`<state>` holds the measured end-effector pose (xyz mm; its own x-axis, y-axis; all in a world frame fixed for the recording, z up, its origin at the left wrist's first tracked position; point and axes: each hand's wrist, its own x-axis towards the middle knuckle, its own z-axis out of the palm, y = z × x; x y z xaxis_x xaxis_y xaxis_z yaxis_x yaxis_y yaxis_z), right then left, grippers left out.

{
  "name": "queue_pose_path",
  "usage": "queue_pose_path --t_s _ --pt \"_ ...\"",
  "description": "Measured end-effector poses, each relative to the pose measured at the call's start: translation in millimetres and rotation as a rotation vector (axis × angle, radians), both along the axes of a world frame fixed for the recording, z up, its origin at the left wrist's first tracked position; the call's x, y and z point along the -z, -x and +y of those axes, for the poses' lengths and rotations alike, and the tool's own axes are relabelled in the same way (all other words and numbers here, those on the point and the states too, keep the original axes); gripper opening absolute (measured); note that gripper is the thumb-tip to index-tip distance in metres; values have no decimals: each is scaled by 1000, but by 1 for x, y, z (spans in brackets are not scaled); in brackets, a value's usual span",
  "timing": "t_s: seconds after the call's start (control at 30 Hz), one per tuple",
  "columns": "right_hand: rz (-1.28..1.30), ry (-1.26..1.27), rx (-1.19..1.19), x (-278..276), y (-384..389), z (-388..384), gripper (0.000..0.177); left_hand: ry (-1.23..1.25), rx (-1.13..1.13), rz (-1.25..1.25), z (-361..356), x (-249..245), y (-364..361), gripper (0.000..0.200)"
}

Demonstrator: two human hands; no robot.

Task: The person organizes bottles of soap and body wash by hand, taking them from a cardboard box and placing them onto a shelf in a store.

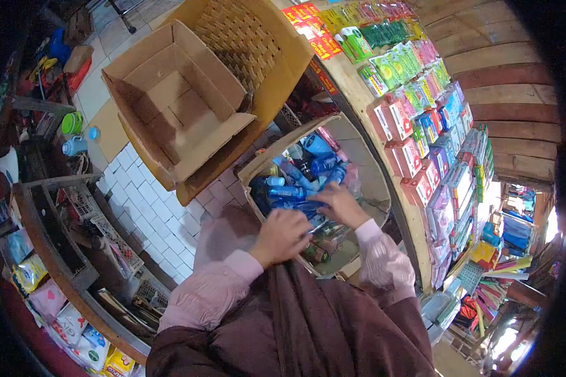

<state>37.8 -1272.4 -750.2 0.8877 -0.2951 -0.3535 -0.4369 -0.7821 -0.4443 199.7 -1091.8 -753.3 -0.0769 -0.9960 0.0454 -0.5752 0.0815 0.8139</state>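
A person's right hand point(339, 204) reaches into a cardboard box point(374, 182), fingers bent over the blue tubes point(295, 188) beneath; grip unclear. The left hand point(282, 235) is alongside, fingers curled together.

We can read no text here, print on the red boxes point(399, 135) along the shelf point(358, 103) too blurred for us, labels on the blue tubes point(289, 191) in the carton point(378, 182) too small, red-and-yellow packets point(308, 25) likewise unreadable
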Motion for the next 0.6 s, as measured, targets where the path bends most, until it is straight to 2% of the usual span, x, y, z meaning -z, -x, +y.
queue_pose_path --t_s 0.1,0.17,0.2,0.27,0.37,0.4,0.43,0.5,0.53,0.6 --pt "-45 -59 85 11 16 17 44 77 -218 -134 -33 -10 -29 42" --pt "-35 -72 110 3 20 21 42 66 -208 -242 -50 7 -35 47" --pt "8 -76 51 -5 20 19 40 65 -202 -292 -60 18 -36 49" --pt "100 -85 -67 -19 17 13 37 -94 -74 -400 -81 44 -36 53" --pt "42 -393 99 -11 0 -13 33 -207 73 -743 -103 68 -30 48" --pt "-110 -311 242 -3 -11 -16 33 -242 124 -882 -106 71 -27 46" --pt "-262 -226 387 8 -25 -18 33 -248 132 -894 -105 73 -25 44" --pt "-338 -135 548 39 -49 -29 30 -255 154 -926 -104 74 -24 41" --pt "-254 -28 524 50 -60 -32 30 -286 144 -870 -107 83 -22 37" --pt "-80 180 463 67 -80 -35 30 -262 199 -965 -115 75 -22 37"
